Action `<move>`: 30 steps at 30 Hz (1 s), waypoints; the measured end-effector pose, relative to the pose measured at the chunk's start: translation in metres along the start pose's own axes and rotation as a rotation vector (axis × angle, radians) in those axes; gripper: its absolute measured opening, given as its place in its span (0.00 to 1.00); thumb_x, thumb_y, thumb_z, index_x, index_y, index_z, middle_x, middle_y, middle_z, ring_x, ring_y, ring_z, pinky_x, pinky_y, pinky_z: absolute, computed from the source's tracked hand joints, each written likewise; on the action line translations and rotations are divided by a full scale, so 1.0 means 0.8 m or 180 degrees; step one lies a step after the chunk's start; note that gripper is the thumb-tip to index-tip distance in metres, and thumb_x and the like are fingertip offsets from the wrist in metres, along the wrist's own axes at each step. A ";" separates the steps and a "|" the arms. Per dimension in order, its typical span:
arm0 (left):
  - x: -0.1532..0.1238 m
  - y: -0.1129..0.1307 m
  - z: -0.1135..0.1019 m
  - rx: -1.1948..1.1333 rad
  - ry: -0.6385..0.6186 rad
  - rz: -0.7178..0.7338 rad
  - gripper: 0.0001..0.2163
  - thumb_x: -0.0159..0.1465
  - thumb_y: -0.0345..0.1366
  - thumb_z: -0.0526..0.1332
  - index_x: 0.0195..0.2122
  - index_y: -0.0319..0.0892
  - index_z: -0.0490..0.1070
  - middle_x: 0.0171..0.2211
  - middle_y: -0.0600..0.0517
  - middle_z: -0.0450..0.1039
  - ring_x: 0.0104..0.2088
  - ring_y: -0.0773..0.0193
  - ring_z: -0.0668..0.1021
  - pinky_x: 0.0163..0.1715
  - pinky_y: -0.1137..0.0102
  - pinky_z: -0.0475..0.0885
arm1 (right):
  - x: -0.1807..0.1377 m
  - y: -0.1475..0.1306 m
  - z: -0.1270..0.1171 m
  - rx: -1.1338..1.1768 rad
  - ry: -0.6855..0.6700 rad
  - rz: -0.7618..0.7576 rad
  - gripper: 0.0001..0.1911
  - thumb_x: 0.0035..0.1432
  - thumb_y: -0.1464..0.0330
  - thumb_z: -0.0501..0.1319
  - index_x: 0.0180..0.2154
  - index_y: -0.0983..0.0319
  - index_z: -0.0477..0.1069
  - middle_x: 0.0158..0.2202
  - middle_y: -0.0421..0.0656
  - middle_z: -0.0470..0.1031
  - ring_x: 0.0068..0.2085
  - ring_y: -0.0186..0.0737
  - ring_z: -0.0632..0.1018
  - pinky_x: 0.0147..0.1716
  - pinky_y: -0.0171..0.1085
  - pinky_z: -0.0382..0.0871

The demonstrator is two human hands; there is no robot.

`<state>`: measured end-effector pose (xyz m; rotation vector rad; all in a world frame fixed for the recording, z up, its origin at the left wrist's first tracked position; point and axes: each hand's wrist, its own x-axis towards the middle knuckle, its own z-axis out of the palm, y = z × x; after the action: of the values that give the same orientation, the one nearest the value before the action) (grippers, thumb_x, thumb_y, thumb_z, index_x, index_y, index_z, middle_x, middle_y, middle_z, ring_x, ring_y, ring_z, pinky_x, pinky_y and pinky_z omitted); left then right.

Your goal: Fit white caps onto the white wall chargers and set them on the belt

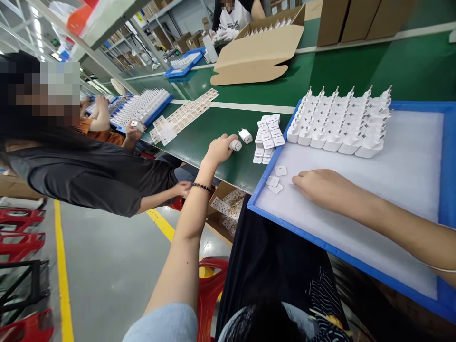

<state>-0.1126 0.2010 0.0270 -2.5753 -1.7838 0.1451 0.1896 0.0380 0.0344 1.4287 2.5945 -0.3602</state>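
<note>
With 12 o'clock at the top of the view, the left hand [221, 148] reaches over the green bench [342, 71], its fingers closed on a white charger [235, 146]. A second charger [245, 136] lies just beside it toward 2 o'clock, prongs pointing up toward 11. At 3 o'clock from the left hand, past both chargers, printed white caps [272, 130] are grouped in close rows, near the rim of a blue tray [448, 156]. The right hand [317, 189] is over the tray's white lining, palm down, fingers curled; whether they pinch anything, I cannot tell. Three loose caps [273, 181] lie near its fingertips, at 9 o'clock. At 1 o'clock from that hand, a block of chargers [342, 124] stands in rows in the tray, prongs up. Label sheets [192, 114] lie at 10 o'clock from the left hand, and a carton [256, 54] with its flap open is at 1, well apart. At 9 o'clock a co-worker [81, 161] in a dark top holds another charger [137, 126], near a second tray [164, 103] full of chargers.
</note>
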 end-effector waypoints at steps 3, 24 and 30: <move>-0.015 0.002 -0.001 -0.0133 -0.0062 0.0078 0.19 0.64 0.25 0.56 0.56 0.43 0.72 0.51 0.40 0.70 0.50 0.44 0.77 0.52 0.54 0.72 | -0.010 -0.004 0.001 0.0046 -0.0088 0.0027 0.17 0.64 0.82 0.51 0.38 0.67 0.79 0.37 0.53 0.80 0.37 0.51 0.82 0.28 0.40 0.57; -0.214 0.215 0.016 -0.4969 0.0575 0.1158 0.21 0.68 0.54 0.64 0.53 0.46 0.65 0.45 0.49 0.68 0.44 0.58 0.72 0.46 0.64 0.69 | -0.088 -0.024 -0.053 0.4555 0.0990 -0.0156 0.12 0.61 0.57 0.72 0.30 0.57 0.82 0.27 0.39 0.78 0.29 0.34 0.77 0.30 0.30 0.73; -0.209 0.219 0.005 -0.4824 0.0653 0.1403 0.21 0.67 0.54 0.65 0.51 0.46 0.65 0.44 0.49 0.70 0.43 0.59 0.73 0.45 0.63 0.71 | -0.085 -0.034 -0.051 0.4739 0.1068 -0.0105 0.13 0.59 0.57 0.73 0.28 0.58 0.81 0.27 0.38 0.77 0.27 0.31 0.72 0.27 0.28 0.70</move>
<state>-0.0075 -0.0169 0.0252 -3.4091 -1.3120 -2.1129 0.2020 -0.0194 0.0942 1.7425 2.4372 -2.5911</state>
